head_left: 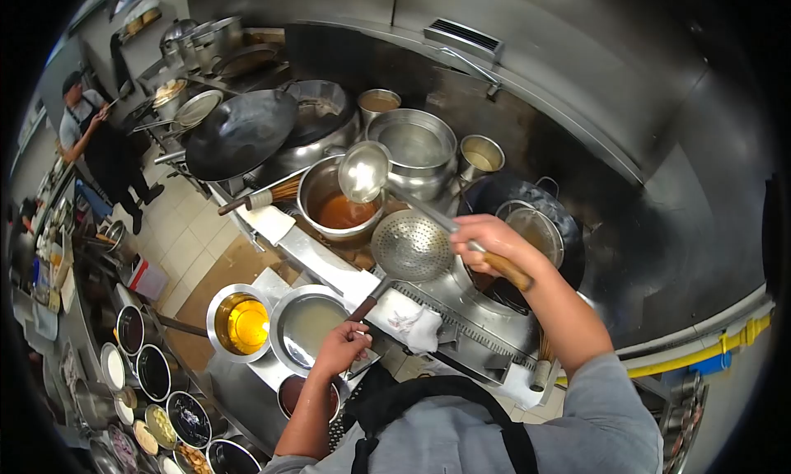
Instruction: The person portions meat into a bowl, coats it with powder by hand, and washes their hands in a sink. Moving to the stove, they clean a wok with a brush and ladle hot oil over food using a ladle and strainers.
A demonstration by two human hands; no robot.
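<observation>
My right hand grips the wooden handle of a ladle. The ladle's shiny bowl is tilted above a steel pot of orange-brown liquid. Lower down, my left hand is closed, with its fingers curled at the end of the brown handle of a perforated skimmer. Part of that handle is hidden by the hand. The skimmer's round bowl lies over the metal range, right of the pot. Below the skimmer's handle is a wide steel bowl with cloudy liquid, and beside it a bowl of yellow oil.
A wok with a wire strainer is on the right. A large water pot and an empty black wok stand behind. White cloths lie along the front edge. Several ingredient tubs fill the lower left. Another person stands far left.
</observation>
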